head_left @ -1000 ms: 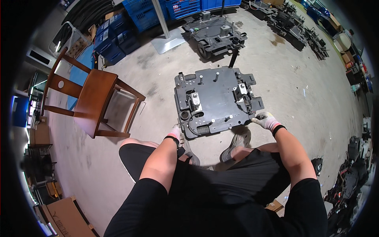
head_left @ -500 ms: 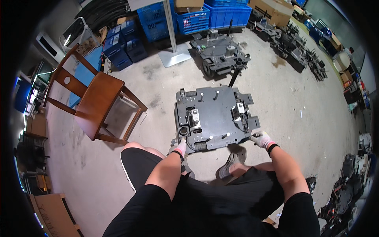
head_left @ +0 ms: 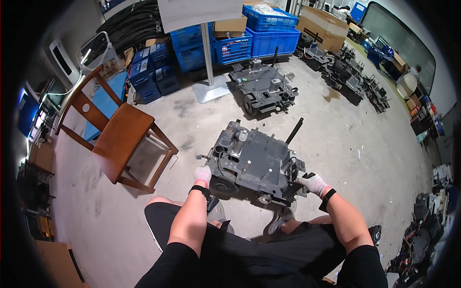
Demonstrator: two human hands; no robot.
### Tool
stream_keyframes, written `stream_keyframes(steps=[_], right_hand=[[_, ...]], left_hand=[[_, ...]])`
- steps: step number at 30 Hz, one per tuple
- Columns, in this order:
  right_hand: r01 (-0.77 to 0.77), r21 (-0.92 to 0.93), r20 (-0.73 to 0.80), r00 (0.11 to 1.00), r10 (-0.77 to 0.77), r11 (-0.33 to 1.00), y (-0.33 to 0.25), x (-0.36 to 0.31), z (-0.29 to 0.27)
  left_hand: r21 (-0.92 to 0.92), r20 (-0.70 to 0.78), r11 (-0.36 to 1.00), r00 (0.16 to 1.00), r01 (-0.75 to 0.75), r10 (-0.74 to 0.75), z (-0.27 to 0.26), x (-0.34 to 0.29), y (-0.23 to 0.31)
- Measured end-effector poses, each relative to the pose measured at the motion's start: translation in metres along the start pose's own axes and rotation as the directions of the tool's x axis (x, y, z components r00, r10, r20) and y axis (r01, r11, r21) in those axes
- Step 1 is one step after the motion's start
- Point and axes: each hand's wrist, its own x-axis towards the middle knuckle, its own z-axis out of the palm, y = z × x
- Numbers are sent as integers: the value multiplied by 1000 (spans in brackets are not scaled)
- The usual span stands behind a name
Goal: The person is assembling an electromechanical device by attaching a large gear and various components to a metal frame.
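Observation:
In front of my feet is a dark grey wheeled chassis (head_left: 261, 161), a flat plate with metal brackets, cables and an upright black post. It sits askew, and a black wheel (head_left: 224, 186) shows under its near left side. My left hand (head_left: 202, 174), in a pale glove, is closed at the chassis's near left corner; its fingertips are hidden. At the near right corner my right hand (head_left: 313, 184), gloved too, is wrapped round a black part of the chassis, thumb on top.
Behind stands a similar chassis (head_left: 264, 89), next to a sign stand's metal base (head_left: 211, 89). A wooden chair (head_left: 122, 139) is at my left. Blue crates (head_left: 273, 43) line the back. More chassis parts (head_left: 353, 74) lie at the far right, and a heap of dark parts (head_left: 418, 240) at the near right.
The chassis has turned and tilted, bringing its wheel and near side into sight. My left hand has shifted left, and my right hand is slightly lower in view. The view has tipped upward.

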Motion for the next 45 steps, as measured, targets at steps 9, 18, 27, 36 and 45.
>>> stream_keyframes(steps=[9,18,27,36,45], right_hand=[[-14,300,-314,943,113,954,12,57,-27],[82,605,-462,846,265,792,23,134,-81],[-25,475,-565,758,326,880,32,190,-117],[-189,391,-773,464,432,901,-8,223,-140],[-229,390,-725,521,451,892,-5,229,-146]], left_hand=[[-17,118,972,965,-234,234,-58,56,42],[-412,139,906,990,94,-39,-89,107,120],[-715,487,591,872,374,38,-124,130,150],[-869,382,349,924,350,25,-153,132,193],[-889,418,286,890,359,182,-171,121,202]])
